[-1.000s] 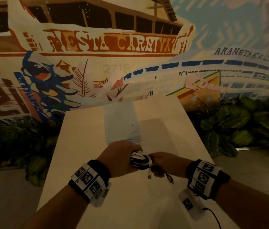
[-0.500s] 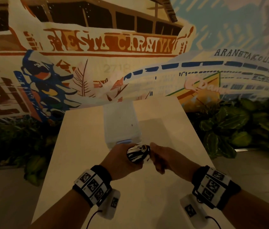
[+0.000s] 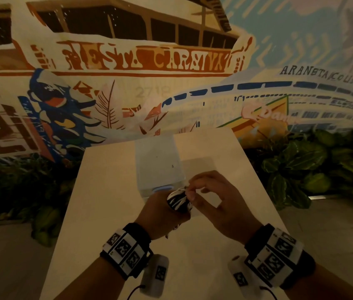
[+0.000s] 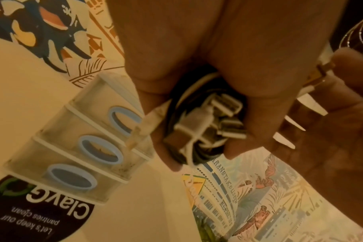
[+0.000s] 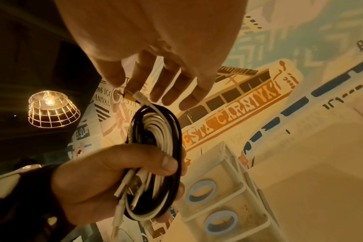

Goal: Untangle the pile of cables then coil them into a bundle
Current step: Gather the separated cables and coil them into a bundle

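Black-and-white cable coil (image 5: 153, 147) gripped in curled left hand (image 3: 160, 213); loose plug end (image 5: 138, 95) pinched by right hand (image 3: 216, 202) fingertips above white table (image 3: 106, 191).

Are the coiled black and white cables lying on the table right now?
No, the coil of black and white cables is held up off the pale table, gripped in the left hand while the right hand pinches one white end.

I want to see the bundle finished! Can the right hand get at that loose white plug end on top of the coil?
Probably yes. The right hand already pinches the white plug end, and nothing covers it; the left hand grips only the cable coil lower down.
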`<state>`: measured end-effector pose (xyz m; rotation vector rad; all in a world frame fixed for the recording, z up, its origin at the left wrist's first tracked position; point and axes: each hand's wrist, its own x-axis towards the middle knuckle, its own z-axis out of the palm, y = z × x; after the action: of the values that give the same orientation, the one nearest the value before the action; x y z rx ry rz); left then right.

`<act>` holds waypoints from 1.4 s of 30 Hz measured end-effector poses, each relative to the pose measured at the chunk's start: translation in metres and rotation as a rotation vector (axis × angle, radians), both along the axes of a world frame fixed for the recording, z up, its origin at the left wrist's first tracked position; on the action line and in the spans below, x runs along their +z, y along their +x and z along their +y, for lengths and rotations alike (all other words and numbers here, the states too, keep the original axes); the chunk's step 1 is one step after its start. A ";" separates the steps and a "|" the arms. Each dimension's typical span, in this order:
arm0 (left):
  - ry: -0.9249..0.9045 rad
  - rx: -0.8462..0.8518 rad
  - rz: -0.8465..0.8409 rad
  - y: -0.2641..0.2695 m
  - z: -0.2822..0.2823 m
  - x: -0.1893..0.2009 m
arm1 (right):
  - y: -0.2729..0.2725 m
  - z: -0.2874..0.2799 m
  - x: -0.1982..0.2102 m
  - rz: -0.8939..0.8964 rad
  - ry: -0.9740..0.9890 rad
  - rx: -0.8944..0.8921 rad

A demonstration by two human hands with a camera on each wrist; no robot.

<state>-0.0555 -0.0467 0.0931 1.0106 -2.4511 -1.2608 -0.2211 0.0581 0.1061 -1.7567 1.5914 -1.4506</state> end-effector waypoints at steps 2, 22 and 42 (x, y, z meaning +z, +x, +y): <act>-0.009 0.049 0.005 -0.002 0.000 -0.003 | 0.001 -0.002 -0.002 -0.091 0.067 -0.020; 0.330 0.098 0.255 -0.001 -0.003 -0.004 | 0.004 -0.004 -0.018 -0.068 0.320 0.160; 0.482 0.276 0.509 0.005 0.015 -0.035 | 0.015 0.000 -0.028 -0.554 0.562 0.401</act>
<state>-0.0505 -0.0317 0.0586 0.9349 -1.6098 -1.7807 -0.2060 0.0580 0.0786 -1.1308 1.1197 -1.0329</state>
